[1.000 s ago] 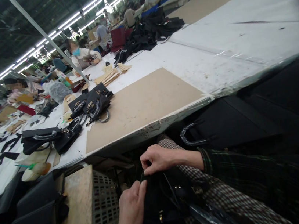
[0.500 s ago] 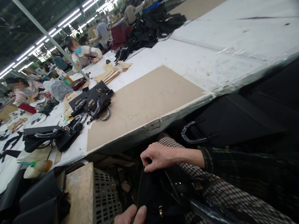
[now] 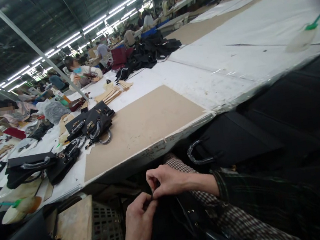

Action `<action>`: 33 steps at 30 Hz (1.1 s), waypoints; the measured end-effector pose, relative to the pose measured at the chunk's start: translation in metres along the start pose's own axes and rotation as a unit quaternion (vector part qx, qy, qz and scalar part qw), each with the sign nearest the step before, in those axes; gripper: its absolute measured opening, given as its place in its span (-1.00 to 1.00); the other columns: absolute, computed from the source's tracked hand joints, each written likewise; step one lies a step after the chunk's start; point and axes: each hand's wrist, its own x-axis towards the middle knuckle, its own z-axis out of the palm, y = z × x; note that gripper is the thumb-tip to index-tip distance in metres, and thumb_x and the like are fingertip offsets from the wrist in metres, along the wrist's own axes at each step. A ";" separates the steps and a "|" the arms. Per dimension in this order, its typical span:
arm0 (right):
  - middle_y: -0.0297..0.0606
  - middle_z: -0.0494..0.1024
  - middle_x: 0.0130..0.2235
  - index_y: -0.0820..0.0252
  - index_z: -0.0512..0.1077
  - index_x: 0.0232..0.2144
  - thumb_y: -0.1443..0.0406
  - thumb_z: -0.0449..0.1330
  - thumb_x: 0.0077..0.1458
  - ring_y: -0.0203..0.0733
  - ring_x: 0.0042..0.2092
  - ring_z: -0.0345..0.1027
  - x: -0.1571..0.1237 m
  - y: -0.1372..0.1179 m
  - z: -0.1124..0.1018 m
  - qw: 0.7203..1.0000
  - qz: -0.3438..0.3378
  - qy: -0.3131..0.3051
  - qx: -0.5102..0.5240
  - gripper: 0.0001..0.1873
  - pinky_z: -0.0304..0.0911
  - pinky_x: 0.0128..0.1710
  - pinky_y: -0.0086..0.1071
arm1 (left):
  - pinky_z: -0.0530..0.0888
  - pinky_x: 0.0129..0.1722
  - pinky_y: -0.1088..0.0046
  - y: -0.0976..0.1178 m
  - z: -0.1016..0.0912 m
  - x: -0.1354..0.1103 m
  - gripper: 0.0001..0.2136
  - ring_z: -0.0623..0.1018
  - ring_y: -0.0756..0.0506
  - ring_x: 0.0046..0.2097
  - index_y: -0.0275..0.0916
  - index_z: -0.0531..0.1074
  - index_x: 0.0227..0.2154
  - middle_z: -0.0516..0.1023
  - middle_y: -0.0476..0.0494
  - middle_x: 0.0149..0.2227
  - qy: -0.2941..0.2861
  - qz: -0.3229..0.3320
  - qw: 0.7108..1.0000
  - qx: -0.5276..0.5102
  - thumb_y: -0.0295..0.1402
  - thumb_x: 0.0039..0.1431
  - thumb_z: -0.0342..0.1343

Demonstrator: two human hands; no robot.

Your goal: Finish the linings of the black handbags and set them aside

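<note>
A black handbag with small gold fittings lies on my lap below the table edge. My right hand is closed in a pinch at the bag's upper edge. My left hand comes up from below, its fingers closed on the same dark edge, fingertips touching those of the right hand. What exactly the fingers pinch is too small to see. Checked cloth covers my legs, and a dark plaid sleeve covers my right arm.
A long white table carries a brown board, several black handbags and a heap of black material. Another black bag with a wrapped handle sits under the table edge. A slotted crate stands at left. People work at the far end.
My left hand dropped down the bag, then rose again to meet my right hand at the bag's top edge. The view has shifted slightly up and to the right.
</note>
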 end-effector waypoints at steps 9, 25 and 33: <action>-0.01 0.36 0.18 0.25 0.24 0.18 0.09 0.18 0.14 -0.02 0.17 0.24 -0.020 0.016 -0.031 0.999 -0.015 0.026 0.035 -0.37 0.16 0.17 -0.14 | 0.32 -0.34 0.51 0.000 -0.003 0.017 -0.71 0.42 -0.05 -0.32 -0.25 0.45 -0.27 0.47 0.01 -0.38 -0.073 -0.037 0.991 -0.106 -0.11 0.20 0.06; -0.11 0.35 0.11 0.10 0.17 0.23 0.20 0.26 0.01 -0.01 0.11 0.25 -0.131 -0.018 -0.010 0.986 0.059 0.136 0.071 -0.26 0.20 0.15 -0.13 | 0.40 -0.31 0.45 0.029 -0.035 0.019 -0.78 0.52 -0.14 -0.32 -0.32 0.55 -0.37 0.60 -0.06 -0.39 -0.108 -0.009 0.992 -0.059 -0.25 0.06 0.14; -0.28 0.47 -0.06 0.12 0.39 0.05 0.18 0.24 0.03 -0.08 -0.02 0.34 -0.156 0.003 -0.069 0.973 0.096 -0.051 0.204 -0.50 0.27 -0.06 -0.32 | 0.35 -0.37 0.52 0.053 -0.066 -0.006 -0.78 0.50 -0.09 -0.32 -0.20 0.58 -0.35 0.59 0.03 -0.37 -0.321 -0.011 0.945 0.064 -0.50 -0.09 0.14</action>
